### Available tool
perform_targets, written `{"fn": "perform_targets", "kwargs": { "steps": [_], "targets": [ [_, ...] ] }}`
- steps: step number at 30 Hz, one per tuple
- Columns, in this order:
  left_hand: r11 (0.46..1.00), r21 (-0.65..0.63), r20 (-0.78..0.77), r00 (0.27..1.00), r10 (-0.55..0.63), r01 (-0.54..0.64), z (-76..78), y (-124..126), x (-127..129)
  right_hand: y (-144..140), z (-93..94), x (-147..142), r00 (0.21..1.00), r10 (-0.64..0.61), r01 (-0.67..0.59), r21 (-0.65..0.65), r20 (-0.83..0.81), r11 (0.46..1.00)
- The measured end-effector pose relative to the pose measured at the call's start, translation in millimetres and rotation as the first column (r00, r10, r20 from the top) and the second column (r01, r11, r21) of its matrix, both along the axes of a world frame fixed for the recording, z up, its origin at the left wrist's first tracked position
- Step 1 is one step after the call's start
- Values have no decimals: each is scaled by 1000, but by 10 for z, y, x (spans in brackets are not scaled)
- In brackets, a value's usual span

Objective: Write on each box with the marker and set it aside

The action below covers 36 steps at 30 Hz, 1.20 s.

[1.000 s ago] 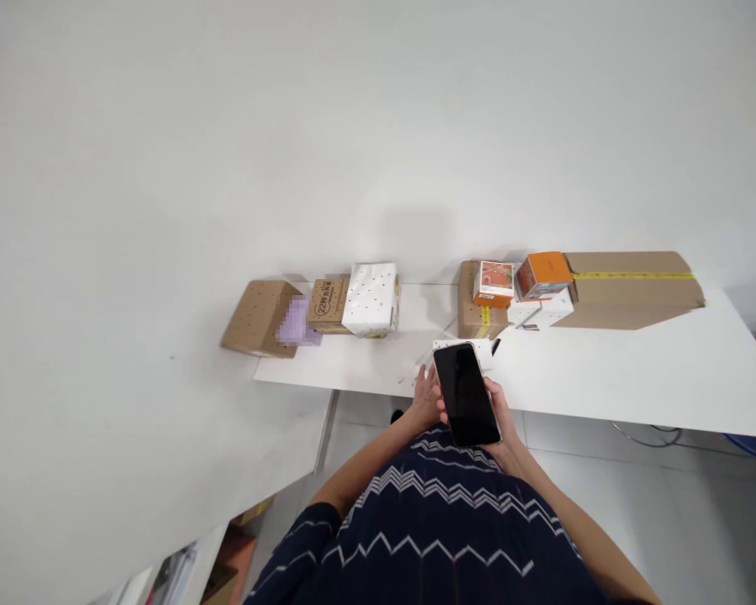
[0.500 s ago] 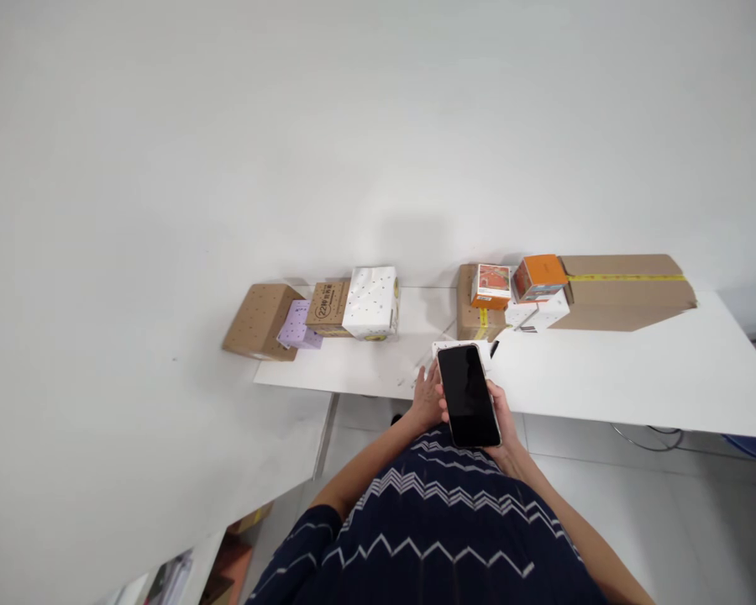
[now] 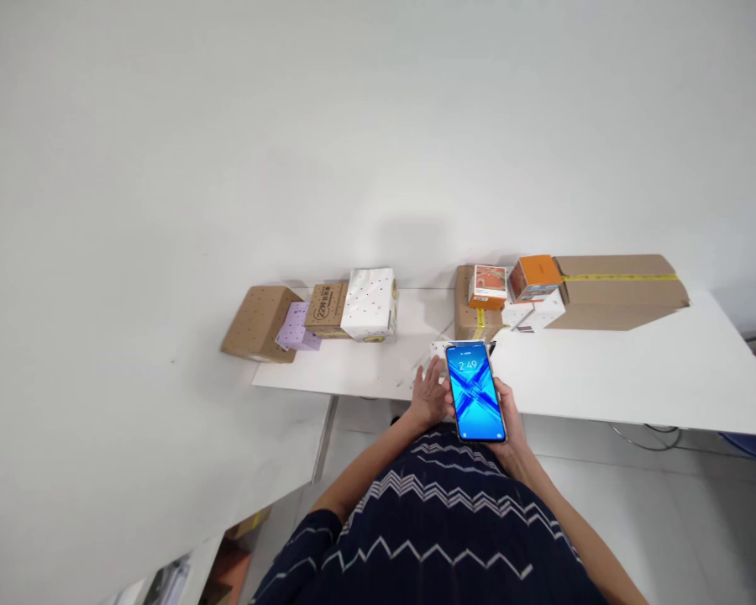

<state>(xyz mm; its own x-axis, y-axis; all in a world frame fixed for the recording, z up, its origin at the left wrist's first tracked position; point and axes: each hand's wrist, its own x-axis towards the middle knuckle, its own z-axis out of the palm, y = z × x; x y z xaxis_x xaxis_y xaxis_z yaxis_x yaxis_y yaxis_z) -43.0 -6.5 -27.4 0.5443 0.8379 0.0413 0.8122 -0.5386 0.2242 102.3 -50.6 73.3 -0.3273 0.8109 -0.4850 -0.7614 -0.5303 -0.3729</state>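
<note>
The person stands at the near edge of the white table [image 3: 605,378] with a smartphone [image 3: 476,391] held up in front of the chest, screen tipped toward the face so it can be read; the display is lit blue and shows a clock. The right hand [image 3: 510,412] cradles the phone from behind and below, fingers wrapped round its right side, closed on the phone's body. The left hand [image 3: 429,393] rests against the phone's left edge with its fingers loosely spread, steadying it rather than carrying it; whether it truly grips I cannot tell.

The parcels are lined up along the table's far edge, against the wall, which leaves the near strip of tabletop bare. Toward the far left corner sit a dotted brown box [image 3: 258,322] that overhangs the left end, a lilac packet [image 3: 295,326] leaning on it, a printed kraft carton [image 3: 328,307] and a white dotted box [image 3: 370,302]. Right of the middle stands a taped brown carton [image 3: 467,313] with a small orange-and-white box [image 3: 487,286] on it, then an orange box [image 3: 534,277] on a white box [image 3: 542,313], and a long flat carton [image 3: 623,290] with yellow tape, lying flat. A small white thing lies just behind the phone, mostly hidden.
</note>
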Motion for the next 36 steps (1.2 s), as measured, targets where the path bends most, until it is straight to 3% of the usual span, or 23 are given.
{"fn": "perform_targets", "kwargs": {
  "steps": [3, 5, 6, 8, 9, 10, 13, 16, 18, 20, 23, 26, 31, 36],
  "targets": [
    [1000, 22, 6, 1000, -23, 22, 89, 9, -19, 47, -93, 224, 970, -145, 147, 5, 194, 989],
    [999, 40, 5, 1000, -12, 12, 136, 32, -19, 88, -240, 446, 878, -286, 286, 58, 385, 956],
    [999, 44, 2, 1000, -3, 3, 154, 52, -13, 110, -340, 571, 793, -352, 355, 92, 498, 930],
    [999, 45, -4, 1000, 15, -15, 175, 115, 14, 150, -578, 830, 532, -393, 452, 141, 750, 881],
    [999, 44, -8, 1000, 25, -24, 182, 157, 33, 168, -706, 954, 374, -329, 455, 138, 867, 880],
    [999, 41, -12, 999, 32, -32, 189, 202, 56, 182, -832, 1066, 255, -200, 402, 84, 946, 912],
    [999, 36, -30, 999, 29, -28, 232, 335, 132, 205, -1167, 1287, -119, 195, 242, -162, 974, 957],
    [999, 51, -39, 999, 20, -18, 323, 419, 200, 192, -1412, 1309, -437, 266, 104, -245, 859, 964],
    [998, 54, -49, 998, 35, -32, 392, 439, 239, 171, -1533, 1252, -552, 243, 53, -257, 797, 965],
    [997, 34, -73, 994, 78, -76, 448, 441, 266, 153, -1627, 1189, -602, 230, 24, -271, 765, 962],
    [978, -75, -98, 978, 186, -193, 500, 426, 225, 136, -1731, 1141, -617, 237, 21, -285, 751, 958],
    [922, -244, -62, 953, 296, -302, 539, 358, -25, 118, -1800, 1159, -609, 241, 18, -290, 756, 957],
    [792, -336, -9, 843, 537, -509, 570, 131, -957, 99, -1844, 1237, -593, 240, -14, -308, 768, 951],
    [850, -155, -14, 861, 508, -504, 476, 260, -2043, 139, -1821, 1266, -534, 302, -29, -375, 789, 927]
  ]
}}
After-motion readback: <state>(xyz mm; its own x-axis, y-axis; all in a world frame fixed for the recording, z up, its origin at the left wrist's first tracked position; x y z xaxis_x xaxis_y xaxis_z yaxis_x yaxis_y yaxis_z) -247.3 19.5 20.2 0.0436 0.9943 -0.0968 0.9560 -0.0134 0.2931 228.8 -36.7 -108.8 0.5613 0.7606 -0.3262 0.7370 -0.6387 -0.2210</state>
